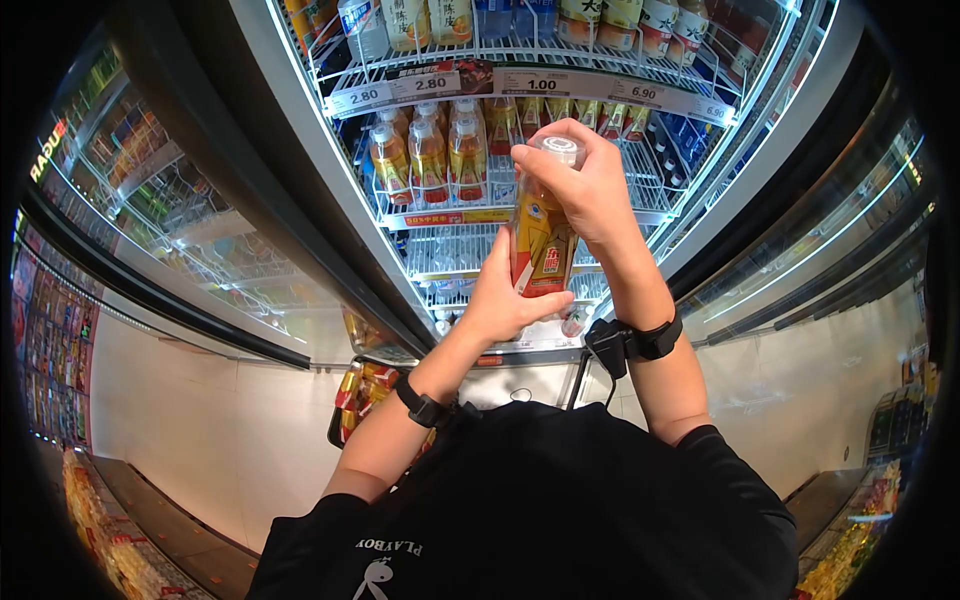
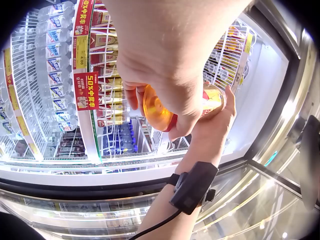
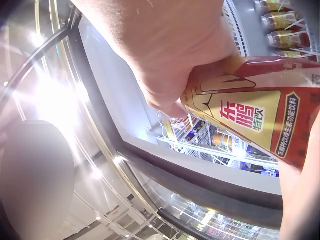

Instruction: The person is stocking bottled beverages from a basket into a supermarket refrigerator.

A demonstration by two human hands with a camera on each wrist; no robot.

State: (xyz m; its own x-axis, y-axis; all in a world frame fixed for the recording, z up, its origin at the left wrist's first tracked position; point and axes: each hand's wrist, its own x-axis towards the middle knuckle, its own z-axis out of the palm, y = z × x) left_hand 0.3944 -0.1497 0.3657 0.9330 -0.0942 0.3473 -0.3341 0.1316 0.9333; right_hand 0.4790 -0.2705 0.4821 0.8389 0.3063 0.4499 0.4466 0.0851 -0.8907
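Observation:
Both hands hold one drink bottle [image 1: 546, 235] with a yellow and red label, raised in front of the cooler shelves. My left hand [image 1: 505, 298] grips its lower part, thumb along the side and fingers curled beneath. At the top, my right hand [image 1: 590, 190] curls its fingers and thumb round the neck by the pale cap [image 1: 562, 150]. The left wrist view shows the orange bottle base [image 2: 157, 110] emerging from the left hand. In the right wrist view the label [image 3: 242, 110] faces the camera, and part of the left hand [image 3: 302, 190] appears at the right edge.
Similar bottles [image 1: 428, 160] stand in rows on the wire shelf behind, with a price strip [image 1: 540, 88] above. Cooler door frames flank both sides, the left one [image 1: 270, 190] close by. A basket of red and yellow packages [image 1: 362, 395] sits low at left.

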